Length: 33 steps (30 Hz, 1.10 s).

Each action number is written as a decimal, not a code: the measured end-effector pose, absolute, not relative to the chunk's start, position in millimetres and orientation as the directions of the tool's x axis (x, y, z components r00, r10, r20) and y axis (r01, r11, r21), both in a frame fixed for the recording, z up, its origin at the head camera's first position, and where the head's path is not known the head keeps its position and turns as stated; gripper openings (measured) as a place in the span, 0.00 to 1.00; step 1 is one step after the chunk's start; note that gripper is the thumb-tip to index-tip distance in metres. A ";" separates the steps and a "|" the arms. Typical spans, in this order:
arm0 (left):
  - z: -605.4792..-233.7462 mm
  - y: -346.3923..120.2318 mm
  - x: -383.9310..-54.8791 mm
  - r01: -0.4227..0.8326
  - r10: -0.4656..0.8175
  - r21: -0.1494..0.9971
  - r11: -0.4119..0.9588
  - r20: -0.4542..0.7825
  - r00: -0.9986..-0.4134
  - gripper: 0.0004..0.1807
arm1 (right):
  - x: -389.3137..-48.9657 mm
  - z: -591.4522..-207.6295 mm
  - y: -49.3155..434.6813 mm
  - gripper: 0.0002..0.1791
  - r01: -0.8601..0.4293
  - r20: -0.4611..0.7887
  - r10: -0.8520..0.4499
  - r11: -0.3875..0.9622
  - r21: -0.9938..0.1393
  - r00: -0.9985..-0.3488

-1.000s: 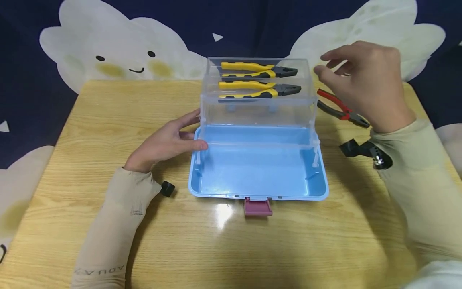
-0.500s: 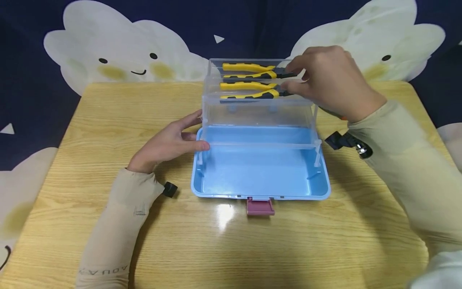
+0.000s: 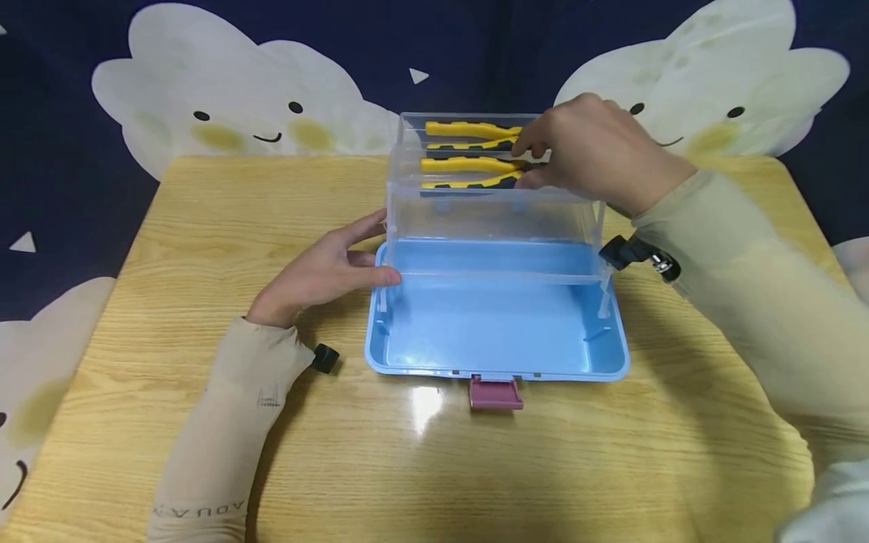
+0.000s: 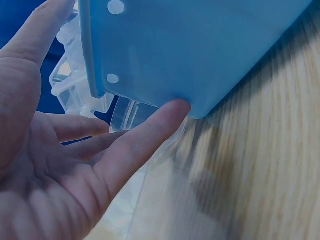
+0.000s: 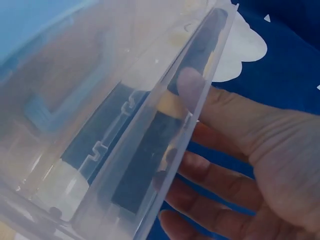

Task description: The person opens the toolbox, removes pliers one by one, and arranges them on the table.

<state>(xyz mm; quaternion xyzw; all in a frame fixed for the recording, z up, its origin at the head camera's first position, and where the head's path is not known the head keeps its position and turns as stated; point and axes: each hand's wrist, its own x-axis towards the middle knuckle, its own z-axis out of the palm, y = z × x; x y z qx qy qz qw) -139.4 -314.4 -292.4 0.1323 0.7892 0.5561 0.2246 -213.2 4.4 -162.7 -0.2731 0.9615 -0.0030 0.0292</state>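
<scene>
A light-blue toolbox point(image 3: 489, 332) stands with its clear trays point(image 3: 495, 215) raised at the back. Two pairs of yellow-and-black pliers lie there, the rear pliers point(image 3: 468, 128) and the front pliers point(image 3: 462, 164), their heads hidden by my right hand point(image 3: 597, 151). Its thumb and fingers close around the head end of the front pliers; in the right wrist view the thumb point(image 5: 192, 87) shows through the clear wall. My left hand point(image 3: 326, 268) holds the toolbox's left end, thumb over the rim, one finger point(image 4: 150, 132) against the outer wall.
A maroon latch point(image 3: 495, 394) hangs from the toolbox's front edge. The box stands on a wooden table point(image 3: 421, 467), before a dark cloth point(image 3: 489, 53) with printed clouds. My right forearm point(image 3: 747, 294) crosses over the table's right side.
My right hand has moved left from beside the trays onto the pliers' heads and closed. Red-handled pliers on the table are now covered by it. The left hand stays on the toolbox.
</scene>
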 end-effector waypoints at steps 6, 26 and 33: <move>-291.5 -312.6 -138.1 -0.047 0.462 0.939 0.339 -0.210 -0.862 0.55 | -223.3 -159.2 -0.7 0.25 -0.484 -0.198 -0.479 0.875 -0.026 -0.855; -291.6 -308.9 -140.6 -0.049 0.471 0.945 0.324 -0.207 -0.857 0.57 | -238.1 -153.1 -15.9 0.24 -0.465 -0.379 -0.415 0.884 0.045 -0.827; -292.8 -309.1 -140.7 -0.051 0.476 0.949 0.311 -0.202 -0.856 0.56 | -244.5 -152.8 -17.2 0.28 -0.465 -0.420 -0.405 0.884 0.045 -0.812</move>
